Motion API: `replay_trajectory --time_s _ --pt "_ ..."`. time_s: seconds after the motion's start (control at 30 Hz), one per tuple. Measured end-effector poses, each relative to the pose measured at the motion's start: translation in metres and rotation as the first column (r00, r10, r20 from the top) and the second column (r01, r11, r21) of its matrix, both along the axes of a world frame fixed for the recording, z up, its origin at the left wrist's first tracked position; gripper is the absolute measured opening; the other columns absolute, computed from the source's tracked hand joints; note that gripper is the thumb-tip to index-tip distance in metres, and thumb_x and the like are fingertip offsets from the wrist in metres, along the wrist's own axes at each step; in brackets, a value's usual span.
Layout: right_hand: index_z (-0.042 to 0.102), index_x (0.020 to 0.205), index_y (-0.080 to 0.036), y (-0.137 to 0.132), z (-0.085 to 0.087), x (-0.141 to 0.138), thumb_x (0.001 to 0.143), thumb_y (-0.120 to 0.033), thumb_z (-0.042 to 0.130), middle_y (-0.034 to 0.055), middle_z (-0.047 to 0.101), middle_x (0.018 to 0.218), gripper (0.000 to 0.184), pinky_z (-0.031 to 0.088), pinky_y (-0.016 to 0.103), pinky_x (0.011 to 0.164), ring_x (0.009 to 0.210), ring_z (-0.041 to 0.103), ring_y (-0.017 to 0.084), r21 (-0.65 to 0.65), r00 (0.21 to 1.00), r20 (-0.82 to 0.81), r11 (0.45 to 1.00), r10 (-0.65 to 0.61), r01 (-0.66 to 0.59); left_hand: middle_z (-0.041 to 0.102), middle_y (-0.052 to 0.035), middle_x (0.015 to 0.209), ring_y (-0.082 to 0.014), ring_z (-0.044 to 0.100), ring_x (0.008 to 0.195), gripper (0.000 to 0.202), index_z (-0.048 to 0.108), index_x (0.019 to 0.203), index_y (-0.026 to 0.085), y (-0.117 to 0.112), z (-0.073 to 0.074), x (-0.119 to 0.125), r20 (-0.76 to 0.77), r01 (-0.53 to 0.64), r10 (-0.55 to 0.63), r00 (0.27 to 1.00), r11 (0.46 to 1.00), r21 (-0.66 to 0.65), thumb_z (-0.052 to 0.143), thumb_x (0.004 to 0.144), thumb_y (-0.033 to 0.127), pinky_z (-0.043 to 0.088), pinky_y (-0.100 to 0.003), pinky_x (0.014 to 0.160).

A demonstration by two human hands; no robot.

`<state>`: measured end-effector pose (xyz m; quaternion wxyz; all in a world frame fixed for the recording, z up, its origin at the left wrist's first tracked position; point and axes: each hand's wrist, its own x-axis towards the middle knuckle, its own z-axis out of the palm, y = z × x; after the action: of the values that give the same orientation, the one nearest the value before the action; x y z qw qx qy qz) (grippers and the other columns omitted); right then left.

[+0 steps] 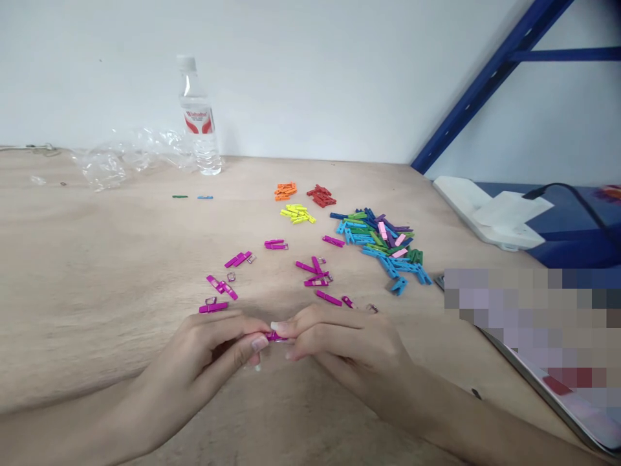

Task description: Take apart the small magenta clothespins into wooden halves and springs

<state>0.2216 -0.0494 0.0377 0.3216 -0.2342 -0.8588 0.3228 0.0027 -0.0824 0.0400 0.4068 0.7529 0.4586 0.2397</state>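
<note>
My left hand and my right hand meet at the near middle of the wooden table. Both pinch one small magenta clothespin between their fingertips. Just beyond my hands lie several loose magenta clothespin pieces and small metal springs. Farther back is a mixed pile of blue, green, purple and pink clothespins, with small sorted heaps of yellow, orange and red.
A clear plastic water bottle stands at the back by the wall, with crumpled clear plastic wrap to its left. A green pin and a blue pin lie apart. A white object and blue shelf frame are right.
</note>
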Motion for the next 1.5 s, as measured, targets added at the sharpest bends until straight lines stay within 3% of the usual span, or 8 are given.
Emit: replay_trajectory --time_s 0.27,0.37,0.47,0.57,0.8,1.13,1.3,1.5 --pt "0.065 0.092 -0.023 0.002 0.001 -0.004 0.082 -0.009 0.06 0.0001 0.071 0.097 0.018 0.053 0.024 0.083 0.093 0.066 0.013 -0.058 0.99 -0.03 0.989 -0.136 0.134 0.067 0.0011 0.092 -0.0172 0.062 0.089 0.02 0.064 0.096 0.026 -0.001 -0.002 -0.002 -0.024 -0.034 0.035 0.999 0.998 0.048 0.045 0.094 0.03 0.05 -0.028 0.079" --pt "0.064 0.096 -0.023 0.0 0.005 -0.006 0.081 -0.017 0.064 0.0014 0.07 0.098 0.016 0.055 0.025 0.076 0.085 0.068 0.014 -0.238 0.979 0.02 0.95 -0.205 0.204 0.068 0.0012 0.099 -0.0174 0.062 0.092 0.019 0.064 0.103 0.029 -0.002 -0.003 -0.004 -0.029 -0.054 0.057 0.998 0.994 0.09 0.048 0.093 0.03 0.051 -0.028 0.081" --pt "0.062 0.1 -0.022 0.001 0.007 -0.008 0.079 -0.027 0.068 0.0029 0.069 0.096 0.023 0.055 0.026 0.07 0.079 0.068 0.014 -0.421 0.983 0.088 0.888 -0.161 0.183 0.068 0.0005 0.102 -0.0181 0.062 0.094 0.022 0.063 0.109 0.03 -0.001 -0.003 -0.006 -0.035 -0.059 0.063 0.997 0.991 0.122 0.049 0.092 0.03 0.051 -0.03 0.083" --pt "0.063 0.093 -0.02 0.006 0.006 -0.009 0.078 -0.033 0.068 0.0016 0.07 0.085 0.021 0.053 0.025 0.066 0.075 0.066 0.014 -0.463 0.983 0.114 0.867 -0.146 0.183 0.069 0.0015 0.103 -0.0174 0.063 0.095 0.021 0.064 0.108 0.031 -0.001 -0.002 -0.006 -0.039 -0.053 0.058 0.998 0.989 0.136 0.05 0.092 0.029 0.051 -0.029 0.084" --pt "0.067 0.074 -0.02 0.005 0.004 -0.011 0.085 -0.027 0.059 -0.0018 0.067 0.069 0.015 0.043 0.022 0.058 0.063 0.059 0.011 -0.314 0.968 0.218 0.93 -0.126 0.192 0.069 0.0057 0.096 -0.013 0.064 0.091 0.017 0.064 0.101 0.031 -0.002 -0.001 -0.004 -0.053 -0.02 0.029 0.998 0.987 0.159 0.05 0.092 0.026 0.051 -0.024 0.082" --pt "0.065 0.078 -0.019 -0.004 -0.002 -0.009 0.086 -0.02 0.059 0.0001 0.07 0.077 0.01 0.046 0.022 0.065 0.07 0.062 0.012 0.016 0.974 0.136 0.983 -0.183 0.182 0.068 0.0036 0.091 -0.0142 0.063 0.088 0.017 0.064 0.093 0.027 -0.005 -0.002 -0.003 -0.094 -0.014 0.028 0.995 0.99 0.143 0.047 0.093 0.028 0.051 -0.024 0.079" --pt "0.065 0.08 -0.018 -0.006 -0.005 -0.01 0.087 -0.02 0.057 0.0009 0.069 0.077 0.011 0.046 0.023 0.066 0.072 0.063 0.013 0.049 0.971 0.148 0.982 -0.187 0.181 0.067 0.0021 0.085 -0.0155 0.063 0.085 0.02 0.064 0.089 0.025 -0.005 -0.002 -0.002 -0.091 -0.006 0.018 0.996 0.992 0.13 0.046 0.093 0.03 0.051 -0.025 0.077" --pt "0.066 0.076 -0.019 -0.005 -0.003 -0.01 0.085 -0.018 0.059 -0.0019 0.069 0.076 0.012 0.045 0.021 0.065 0.07 0.062 0.011 -0.027 0.952 0.179 0.966 -0.248 0.256 0.065 0.0012 0.077 -0.0151 0.062 0.078 0.022 0.065 0.084 0.022 -0.003 -0.004 -0.003 -0.075 -0.005 0.015 0.997 0.991 0.132 0.048 0.092 0.032 0.051 -0.024 0.073"
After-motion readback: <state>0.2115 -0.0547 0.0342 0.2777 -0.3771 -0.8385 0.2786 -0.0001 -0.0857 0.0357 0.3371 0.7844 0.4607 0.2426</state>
